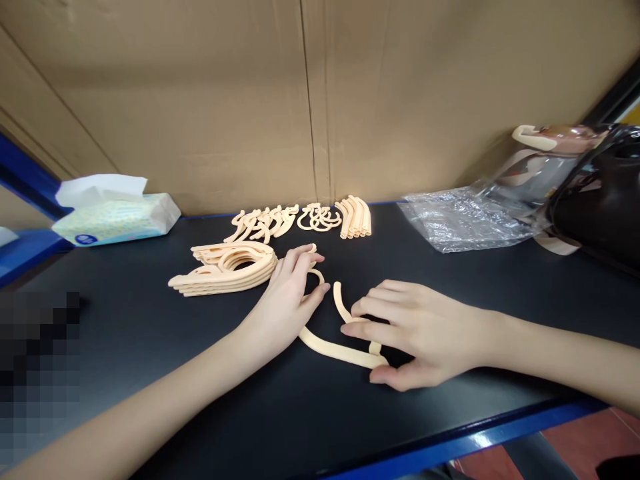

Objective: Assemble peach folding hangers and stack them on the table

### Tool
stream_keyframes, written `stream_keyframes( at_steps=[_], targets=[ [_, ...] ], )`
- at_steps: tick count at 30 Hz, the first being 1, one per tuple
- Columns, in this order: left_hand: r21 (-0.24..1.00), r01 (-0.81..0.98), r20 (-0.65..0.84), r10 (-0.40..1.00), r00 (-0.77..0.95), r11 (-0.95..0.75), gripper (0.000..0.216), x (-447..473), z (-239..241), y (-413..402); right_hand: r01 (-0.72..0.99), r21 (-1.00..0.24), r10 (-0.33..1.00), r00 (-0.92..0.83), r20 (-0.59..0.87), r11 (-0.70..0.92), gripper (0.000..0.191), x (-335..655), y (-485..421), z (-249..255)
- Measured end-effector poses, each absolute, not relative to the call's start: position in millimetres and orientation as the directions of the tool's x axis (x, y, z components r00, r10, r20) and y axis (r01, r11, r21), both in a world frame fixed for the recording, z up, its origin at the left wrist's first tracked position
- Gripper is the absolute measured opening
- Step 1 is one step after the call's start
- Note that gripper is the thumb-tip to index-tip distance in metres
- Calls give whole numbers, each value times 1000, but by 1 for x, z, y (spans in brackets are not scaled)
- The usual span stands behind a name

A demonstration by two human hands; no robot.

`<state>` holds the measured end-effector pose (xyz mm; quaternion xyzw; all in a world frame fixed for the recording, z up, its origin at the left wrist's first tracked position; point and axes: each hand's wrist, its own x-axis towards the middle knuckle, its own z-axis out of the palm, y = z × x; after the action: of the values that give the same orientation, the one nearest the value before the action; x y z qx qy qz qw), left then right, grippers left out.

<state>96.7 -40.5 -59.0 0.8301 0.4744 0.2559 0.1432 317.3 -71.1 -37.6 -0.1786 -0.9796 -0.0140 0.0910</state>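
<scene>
A peach plastic hanger piece lies flat on the black tabletop between my hands. My left hand pinches a small curved hook part at its upper end, fingers closed around it. My right hand rests on the piece's right end, fingers pressing a curved arm and thumb underneath. Behind the left hand sits a stack of several matching hanger bodies.
At the back lie rows of small peach hooks, rings and curved bars. A tissue pack is at left, a crumpled clear plastic bag and a dark bag at right. Cardboard wall behind; blue table edge in front.
</scene>
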Motion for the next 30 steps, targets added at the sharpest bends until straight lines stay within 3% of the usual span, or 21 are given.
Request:
stream_keyframes(
  at_steps=[8, 14, 24, 30],
  targets=[
    [499, 690, 297, 851, 433, -525, 25, 97, -58, -43, 292, 141, 250, -934, 256, 946, 35, 317, -75, -41],
    [512, 663, 309, 837, 452, -547, 28, 97, -60, -40, 281, 140, 245, -941, 232, 949, 31, 318, -74, -42],
    [644, 544, 314, 834, 454, -538, 30, 97, -54, -44, 382, -62, 385, -892, 238, 922, 48, 326, -51, -41],
    [632, 495, 346, 789, 509, -596, 53, 96, -57, -40, 464, -178, 497, -809, 314, 868, 48, 334, -36, -46]
  ],
)
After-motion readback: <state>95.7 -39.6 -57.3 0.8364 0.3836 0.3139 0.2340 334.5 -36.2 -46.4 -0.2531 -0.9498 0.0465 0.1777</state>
